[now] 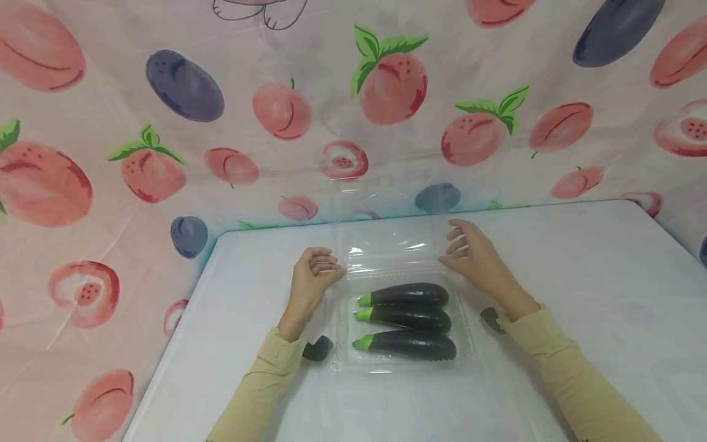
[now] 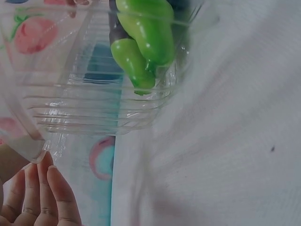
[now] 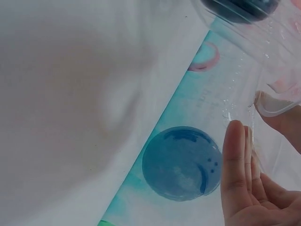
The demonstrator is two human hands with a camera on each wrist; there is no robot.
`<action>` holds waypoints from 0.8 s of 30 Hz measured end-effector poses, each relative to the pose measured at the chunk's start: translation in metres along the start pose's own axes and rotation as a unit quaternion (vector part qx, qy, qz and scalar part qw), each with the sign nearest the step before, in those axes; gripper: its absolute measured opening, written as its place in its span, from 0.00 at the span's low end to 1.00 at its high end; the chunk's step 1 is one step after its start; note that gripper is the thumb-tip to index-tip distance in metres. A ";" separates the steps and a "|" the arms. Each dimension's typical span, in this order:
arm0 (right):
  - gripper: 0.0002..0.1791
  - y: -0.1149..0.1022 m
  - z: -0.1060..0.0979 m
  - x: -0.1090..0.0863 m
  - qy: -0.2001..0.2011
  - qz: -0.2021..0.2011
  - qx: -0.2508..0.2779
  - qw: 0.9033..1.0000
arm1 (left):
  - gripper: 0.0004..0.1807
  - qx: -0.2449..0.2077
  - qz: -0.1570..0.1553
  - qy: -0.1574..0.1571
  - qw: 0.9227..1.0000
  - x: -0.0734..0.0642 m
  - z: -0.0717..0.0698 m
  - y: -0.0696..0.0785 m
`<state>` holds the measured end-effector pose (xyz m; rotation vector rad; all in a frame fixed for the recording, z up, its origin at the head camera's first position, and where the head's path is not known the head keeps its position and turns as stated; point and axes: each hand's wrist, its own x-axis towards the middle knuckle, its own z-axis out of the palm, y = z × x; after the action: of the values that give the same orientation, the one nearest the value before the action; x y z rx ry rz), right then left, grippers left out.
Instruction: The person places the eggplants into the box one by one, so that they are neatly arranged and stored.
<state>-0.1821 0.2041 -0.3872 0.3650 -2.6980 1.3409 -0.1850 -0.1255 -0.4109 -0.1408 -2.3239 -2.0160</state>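
A clear plastic clamshell box (image 1: 403,371) lies opened on the white table, its clear lid (image 1: 386,239) raised at the back. Inside its base are three dark eggplants with green stem ends: a back one (image 1: 409,294), a middle one (image 1: 411,318) and a front one (image 1: 414,345). At the back left corner, my left hand (image 1: 313,276) pinches the box's edge between thumb and fingers. My right hand (image 1: 475,255) is at the opposite corner; its thumb touches the rim and its straight fingers lie beside the lid's edge. Clear plastic makes exact contact hard to see.
The white table (image 1: 596,276) reaches back to a pink fruit-print cloth (image 1: 309,49) hanging behind and at the sides. Dark wrist devices, a left one (image 1: 318,348) and a right one (image 1: 491,320), sit by the cuffs of the tan sleeves (image 1: 558,350).
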 end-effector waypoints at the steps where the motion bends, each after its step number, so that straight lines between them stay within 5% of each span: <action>1: 0.41 0.000 0.000 0.000 0.001 -0.001 -0.001 1.000 | 0.28 -0.001 0.001 0.001 1.000 0.000 0.000 0.000; 24: 0.33 0.003 0.001 -0.003 0.025 -0.056 -0.004 0.998 | 0.22 -0.005 0.023 0.007 1.000 0.001 -0.001 -0.004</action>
<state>-0.1797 0.2051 -0.3907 0.4671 -2.5988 1.2912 -0.1861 -0.1268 -0.4148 -0.1781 -2.2808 -1.9998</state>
